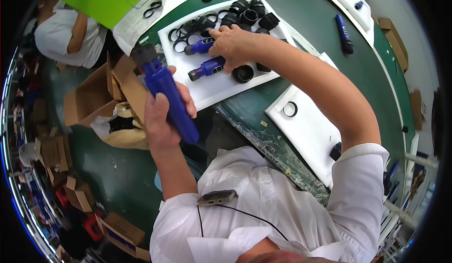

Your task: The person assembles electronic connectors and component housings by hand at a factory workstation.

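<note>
My left hand [165, 110] is wrapped round a blue flashlight [170, 100] with a ribbed black head, tilted with its head up to the left. It is in front of the near left side of a white foam tray [207, 98]. Over the tray is my right hand [233, 46], its fingers apart and reaching among the black parts; whether a fingertip touches one cannot be made out. Beside that hand lie two shorter blue pieces with black ends, one blue piece [200, 46] farther and another blue piece [207, 68] nearer. Several black rings and ribbed caps [248, 16] fill the tray's far side.
A second white tray [306, 131] at right holds a black ring [290, 109]. Another blue flashlight [344, 34] lies on the green table at far right. Left are an opened cardboard box [96, 93] and a person in a white shirt [70, 34].
</note>
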A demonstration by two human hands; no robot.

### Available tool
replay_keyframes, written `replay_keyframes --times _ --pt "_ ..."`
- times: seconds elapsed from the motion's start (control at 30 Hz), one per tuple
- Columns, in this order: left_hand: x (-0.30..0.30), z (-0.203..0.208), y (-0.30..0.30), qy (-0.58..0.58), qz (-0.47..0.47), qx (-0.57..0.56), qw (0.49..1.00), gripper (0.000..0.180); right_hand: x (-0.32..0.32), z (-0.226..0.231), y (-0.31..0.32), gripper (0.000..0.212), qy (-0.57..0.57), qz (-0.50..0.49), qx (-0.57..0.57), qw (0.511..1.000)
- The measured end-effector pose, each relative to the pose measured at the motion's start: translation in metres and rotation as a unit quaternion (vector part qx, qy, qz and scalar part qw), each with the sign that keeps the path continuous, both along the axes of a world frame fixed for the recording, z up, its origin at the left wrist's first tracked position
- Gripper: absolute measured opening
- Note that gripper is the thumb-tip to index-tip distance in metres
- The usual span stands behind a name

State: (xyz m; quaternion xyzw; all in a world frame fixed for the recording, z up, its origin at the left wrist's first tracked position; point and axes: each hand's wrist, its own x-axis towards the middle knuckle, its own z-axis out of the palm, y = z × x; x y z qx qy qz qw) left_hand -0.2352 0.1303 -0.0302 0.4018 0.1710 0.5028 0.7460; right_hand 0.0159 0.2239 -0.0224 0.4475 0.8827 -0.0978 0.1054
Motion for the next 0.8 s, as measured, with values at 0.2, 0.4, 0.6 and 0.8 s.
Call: replay_keyframes --times 0.2,0.4,0.6,0.8 --pt "-0.022 -0.004 0.005 0.057 0.009 -0.005 0.998 0.047 0.020 0.031 0.012 0.008 0.078 -0.162 0.092 0.979" --pt "-0.058 -0.031 -0.032 0.066 0.022 -0.019 0.997 0.065 -0.002 0.058 -0.059 0.012 0.083 -0.156 0.048 0.983" --pt "0.018 -0.040 -0.042 0.217 -0.101 -0.031 0.970 0.055 0.076 -0.012 -0.232 0.033 0.129 -0.439 -0.015 0.889" --pt "0.081 -0.016 -0.073 0.297 -0.162 0.130 0.932 0.056 0.088 -0.072 -0.267 0.014 0.245 -0.403 0.133 0.872"
